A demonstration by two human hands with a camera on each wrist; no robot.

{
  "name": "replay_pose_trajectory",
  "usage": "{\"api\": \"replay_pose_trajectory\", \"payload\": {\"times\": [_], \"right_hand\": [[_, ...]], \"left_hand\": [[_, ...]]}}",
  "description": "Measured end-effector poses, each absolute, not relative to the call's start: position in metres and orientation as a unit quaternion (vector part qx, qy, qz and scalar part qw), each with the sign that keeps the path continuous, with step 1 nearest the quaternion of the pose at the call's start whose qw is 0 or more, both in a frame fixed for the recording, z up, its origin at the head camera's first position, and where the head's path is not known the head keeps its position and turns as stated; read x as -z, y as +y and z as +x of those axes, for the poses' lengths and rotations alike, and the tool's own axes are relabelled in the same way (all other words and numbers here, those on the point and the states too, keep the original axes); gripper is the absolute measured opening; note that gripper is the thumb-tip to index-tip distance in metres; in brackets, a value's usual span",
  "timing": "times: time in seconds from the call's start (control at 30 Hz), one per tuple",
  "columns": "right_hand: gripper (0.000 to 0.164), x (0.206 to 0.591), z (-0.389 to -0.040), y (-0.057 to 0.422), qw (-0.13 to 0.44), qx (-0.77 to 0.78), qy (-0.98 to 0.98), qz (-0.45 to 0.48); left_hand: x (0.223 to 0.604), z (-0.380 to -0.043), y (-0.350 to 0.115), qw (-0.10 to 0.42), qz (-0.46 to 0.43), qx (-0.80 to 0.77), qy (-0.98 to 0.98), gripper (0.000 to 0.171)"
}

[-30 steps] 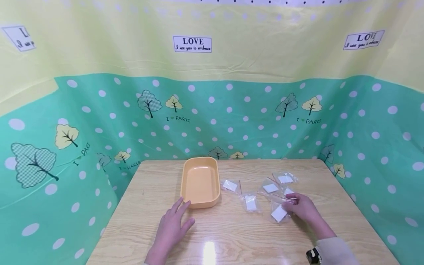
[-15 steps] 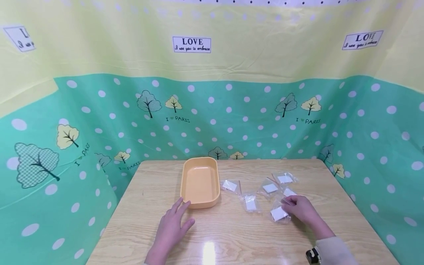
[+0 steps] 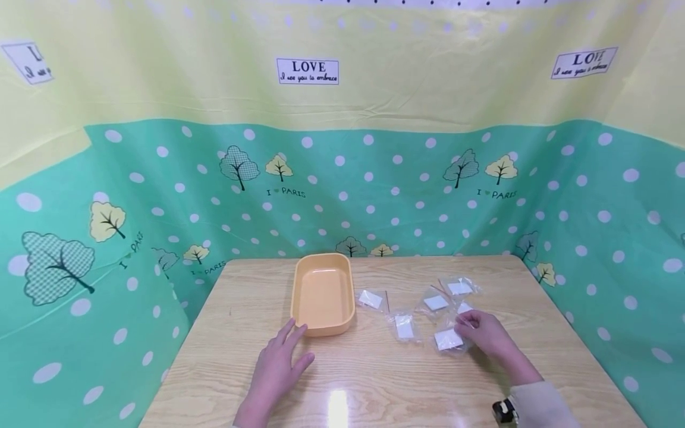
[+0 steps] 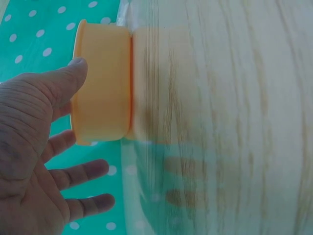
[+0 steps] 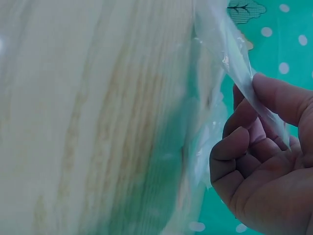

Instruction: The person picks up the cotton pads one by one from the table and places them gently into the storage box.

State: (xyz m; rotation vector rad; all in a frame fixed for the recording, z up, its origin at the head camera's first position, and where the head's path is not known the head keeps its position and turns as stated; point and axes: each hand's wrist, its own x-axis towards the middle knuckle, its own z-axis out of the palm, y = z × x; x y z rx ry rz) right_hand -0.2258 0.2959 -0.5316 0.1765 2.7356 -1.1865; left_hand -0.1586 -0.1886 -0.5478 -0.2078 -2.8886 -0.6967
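Note:
My right hand (image 3: 488, 337) pinches a small clear plastic zip bag (image 3: 448, 340) with a flat white piece inside, at the right of the table. Close up in the right wrist view, the thumb and forefinger hold the edge of the clear bag (image 5: 232, 54), the other fingers curled in. At the left stands a peach-orange oblong tray (image 3: 323, 330) with nothing in it. Its near left corner is where the fingertips of my left hand (image 3: 279, 365) are, the fingers spread and relaxed. The left wrist view has the thumb against the tray's side (image 4: 105, 85).
Several similar clear bags with white pieces lie around: one bag (image 3: 370, 299) beside the tray, another bag (image 3: 405, 328) in the middle, others like this bag (image 3: 436, 303) behind the right hand. The wooden table (image 3: 385, 386) meets a green dotted curtain (image 3: 369, 196) at the back and sides.
The bag in the right hand has turned, its white piece going from slanted to nearly level, and has shifted slightly away from me. The left hand and tray stay put.

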Motion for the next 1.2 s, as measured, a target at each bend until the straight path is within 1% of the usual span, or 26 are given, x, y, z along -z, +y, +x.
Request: {"api": "replay_pose_trajectory", "payload": {"times": [0.13,0.3,0.43,0.53,0.63,0.73,0.87,0.93,1.2], "right_hand": [[0.057,0.524,-0.224,0.292,0.07,0.411,0.907,0.061],[0.067,0.52,-0.224,0.285,0.064,0.456,0.885,0.062],[0.063,0.521,-0.224,0.275,0.059,0.505,0.858,0.069],[0.056,0.522,-0.225,0.265,0.054,0.533,0.841,0.073],[0.055,0.522,-0.227,0.255,0.045,0.552,0.83,0.066],[0.057,0.52,-0.23,0.243,0.036,0.565,0.822,0.062],[0.066,0.516,-0.235,0.228,0.024,0.587,0.807,0.06],[0.066,0.513,-0.238,0.221,0.021,0.599,0.799,0.058],[0.049,0.503,-0.249,0.19,0.033,0.604,0.796,0.023]], "left_hand": [[0.548,-0.159,-0.189,0.076,-0.066,0.232,-0.967,0.067],[0.545,-0.16,-0.188,0.076,-0.064,0.232,-0.968,0.067],[0.544,-0.16,-0.187,0.074,-0.064,0.233,-0.968,0.067],[0.544,-0.159,-0.187,0.074,-0.064,0.233,-0.967,0.068],[0.545,-0.159,-0.187,0.078,-0.066,0.23,-0.968,0.068],[0.545,-0.16,-0.187,0.083,-0.065,0.228,-0.968,0.069],[0.546,-0.159,-0.187,0.088,-0.067,0.227,-0.968,0.07],[0.546,-0.159,-0.187,0.086,-0.067,0.226,-0.968,0.07],[0.543,-0.158,-0.185,0.077,-0.065,0.224,-0.969,0.071]]}}
